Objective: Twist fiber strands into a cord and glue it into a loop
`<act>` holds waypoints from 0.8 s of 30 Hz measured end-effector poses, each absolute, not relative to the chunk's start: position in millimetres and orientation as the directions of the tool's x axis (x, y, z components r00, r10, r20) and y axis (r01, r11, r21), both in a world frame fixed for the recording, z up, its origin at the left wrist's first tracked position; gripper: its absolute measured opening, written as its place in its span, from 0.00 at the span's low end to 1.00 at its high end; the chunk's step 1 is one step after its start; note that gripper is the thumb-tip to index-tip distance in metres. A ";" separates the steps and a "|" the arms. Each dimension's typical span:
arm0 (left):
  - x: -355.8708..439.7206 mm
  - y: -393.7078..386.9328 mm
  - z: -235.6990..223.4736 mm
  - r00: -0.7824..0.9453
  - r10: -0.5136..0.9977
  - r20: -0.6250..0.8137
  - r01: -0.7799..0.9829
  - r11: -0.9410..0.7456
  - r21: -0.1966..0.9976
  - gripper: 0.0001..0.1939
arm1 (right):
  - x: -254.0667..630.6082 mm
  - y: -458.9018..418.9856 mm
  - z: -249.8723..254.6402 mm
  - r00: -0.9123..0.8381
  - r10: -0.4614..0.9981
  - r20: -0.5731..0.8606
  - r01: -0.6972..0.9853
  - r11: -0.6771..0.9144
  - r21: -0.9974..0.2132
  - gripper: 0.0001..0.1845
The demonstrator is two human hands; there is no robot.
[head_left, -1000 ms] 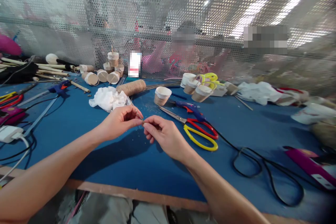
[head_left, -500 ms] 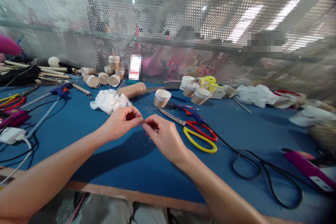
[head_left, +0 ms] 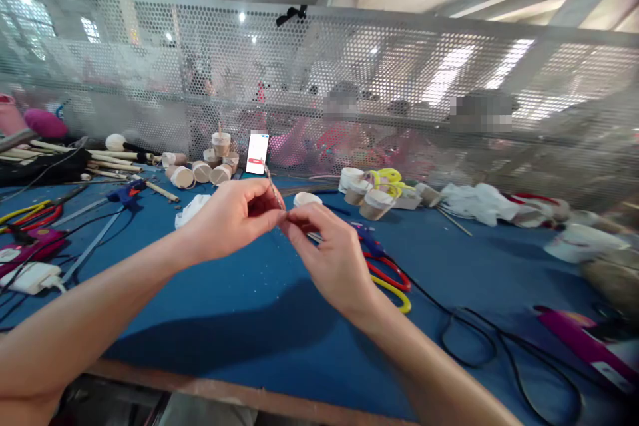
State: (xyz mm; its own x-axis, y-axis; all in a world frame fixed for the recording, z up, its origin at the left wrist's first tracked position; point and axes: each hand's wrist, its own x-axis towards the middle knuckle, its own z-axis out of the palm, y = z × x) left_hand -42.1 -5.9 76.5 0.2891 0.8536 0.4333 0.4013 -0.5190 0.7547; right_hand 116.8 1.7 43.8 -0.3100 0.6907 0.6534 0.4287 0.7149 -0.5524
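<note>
My left hand (head_left: 229,216) and my right hand (head_left: 332,253) meet fingertip to fingertip above the blue table (head_left: 239,306). Both pinch a thin brown strand of twine (head_left: 273,188) that sticks up a little from the left fingers. Behind the hands lie a white crumpled cloth (head_left: 192,208) and a small paper cup (head_left: 305,199). Red and yellow scissors (head_left: 389,276) rest just right of my right hand, partly hidden by it.
Several paper cups (head_left: 210,170) and a phone (head_left: 257,153) stand by the perforated metal screen (head_left: 319,80). More cups (head_left: 367,196), white cloth (head_left: 479,200), a black cable (head_left: 499,346), a glue gun (head_left: 124,192), sticks (head_left: 100,156) and a charger (head_left: 32,276) lie around. People sit beyond the screen.
Both hands have risen off the table toward the camera, still pinching the twine. The view has tilted up, and the twine spool is now hidden behind the hands.
</note>
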 end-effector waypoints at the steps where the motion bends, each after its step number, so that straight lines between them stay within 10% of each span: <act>1: -41.2 -8.5 69.7 0.273 0.866 0.420 0.382 -0.498 0.778 0.04 | 118.4 -1.1 40.5 -0.325 0.692 0.645 0.443 0.714 -0.542 0.06; 16: -40.9 -9.0 -2.9 0.275 0.949 0.152 0.133 -0.194 0.972 0.08 | 127.0 -4.6 -3.5 -0.544 0.831 0.121 0.278 0.314 -0.908 0.09; 24: -34.5 -9.2 -6.4 0.174 0.973 0.149 0.070 -0.163 0.984 0.10 | 121.9 -2.0 -4.1 -0.463 0.772 0.435 0.517 0.634 -0.575 0.06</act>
